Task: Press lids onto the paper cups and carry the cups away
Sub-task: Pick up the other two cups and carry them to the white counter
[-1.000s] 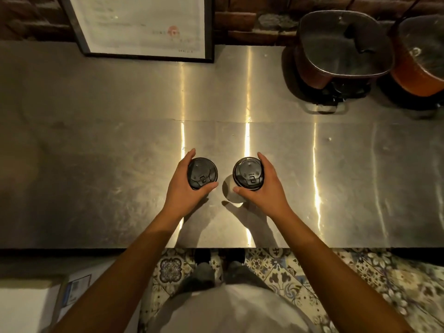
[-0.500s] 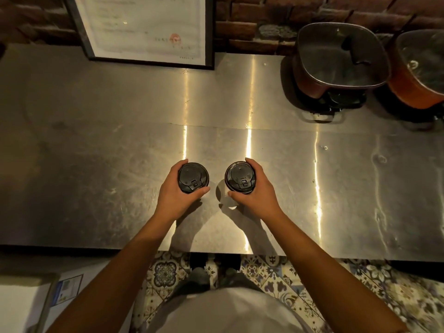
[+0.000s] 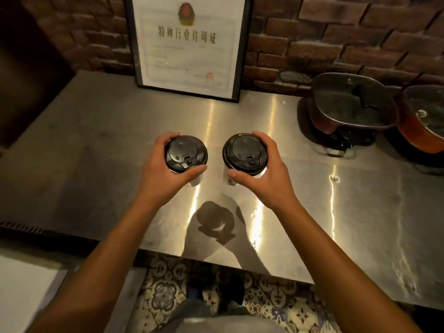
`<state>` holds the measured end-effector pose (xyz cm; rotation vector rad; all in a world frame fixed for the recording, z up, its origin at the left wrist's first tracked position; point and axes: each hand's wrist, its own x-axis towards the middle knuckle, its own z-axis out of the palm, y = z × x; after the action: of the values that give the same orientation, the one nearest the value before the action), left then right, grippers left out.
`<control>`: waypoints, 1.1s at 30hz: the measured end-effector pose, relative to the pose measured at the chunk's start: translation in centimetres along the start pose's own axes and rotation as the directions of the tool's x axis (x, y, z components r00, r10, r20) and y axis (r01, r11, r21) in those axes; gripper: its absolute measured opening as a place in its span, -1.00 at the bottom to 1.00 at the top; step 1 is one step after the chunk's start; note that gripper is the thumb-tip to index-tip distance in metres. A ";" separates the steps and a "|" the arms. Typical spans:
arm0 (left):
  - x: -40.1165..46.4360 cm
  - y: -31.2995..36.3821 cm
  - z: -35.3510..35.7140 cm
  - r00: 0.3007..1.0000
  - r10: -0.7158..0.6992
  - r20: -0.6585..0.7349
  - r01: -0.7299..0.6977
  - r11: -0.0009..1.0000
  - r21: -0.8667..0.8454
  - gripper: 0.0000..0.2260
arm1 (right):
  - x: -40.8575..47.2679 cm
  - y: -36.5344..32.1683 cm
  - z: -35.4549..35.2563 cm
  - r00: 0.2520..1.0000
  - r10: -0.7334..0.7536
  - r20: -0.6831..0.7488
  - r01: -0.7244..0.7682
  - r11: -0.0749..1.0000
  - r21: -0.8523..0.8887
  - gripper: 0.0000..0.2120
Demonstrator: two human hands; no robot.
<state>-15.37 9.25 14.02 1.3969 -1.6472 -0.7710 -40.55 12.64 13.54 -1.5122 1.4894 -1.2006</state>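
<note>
Both cups have risen since the earlier frames: they were standing on the steel counter point(image 3: 96, 164), and now they are hanging above it, their shadows falling well nearer on the metal.

Nearest, patterned floor tiles point(image 3: 163, 294) are showing below the counter's edge. Above the counter, the left hand point(image 3: 163, 171) is grasping the left paper cup point(image 3: 195, 180), fingers curling round its far side and the thumb pressing across its near side just under the black lid point(image 3: 186, 155). The right hand point(image 3: 262, 174) is gripping the right paper cup point(image 3: 260, 173) in the same way, thumb on the near side beneath its black lid point(image 3: 245, 151). Each cup is sitting inside its hand's curl, the two held side by side and apart. Both are staying upright, long axis vertical, lids facing up; the small closure tab on each lid is pointing toward the near edge.

Farther right, two lidded red pots point(image 3: 350, 109) are standing on the counter. At the back, a framed certificate point(image 3: 189, 46) is leaning against the brick wall point(image 3: 336, 34).
</note>
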 end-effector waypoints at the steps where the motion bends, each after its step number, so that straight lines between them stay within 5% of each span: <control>1: 0.1 0.7 -1.2 0.999 0.028 -0.034 -0.027 1.000 0.015 -0.18 | 0.2 -1.2 0.5 1.000 -0.028 0.007 0.028 1.000 0.012 -0.11; 13: -4.2 3.6 -19.4 0.931 0.157 -0.328 -0.136 0.987 0.086 -0.24 | 0.3 -14.7 11.6 0.959 -0.259 0.112 0.233 0.951 0.205 -0.14; 19: -9.1 4.7 -27.8 0.866 0.165 -0.473 -0.060 0.971 0.229 -0.25 | -1.4 -19.3 18.7 0.916 -0.345 0.203 0.263 0.902 0.343 -0.13; 24: -13.5 6.8 -33.2 0.742 0.185 -0.644 0.056 0.941 0.335 -0.33 | -0.9 -25.4 24.1 0.821 -0.466 0.331 0.250 0.813 0.526 -0.25; 33: -24.2 9.2 -37.5 0.421 0.160 -0.893 0.364 0.872 0.328 -0.33 | -6.0 -33.0 32.0 0.520 -0.647 0.558 0.114 0.700 0.705 -0.32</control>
<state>14.30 36.85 34.84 1.8021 -0.8322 0.4405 1.31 17.91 32.64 -1.6255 0.0935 -0.8898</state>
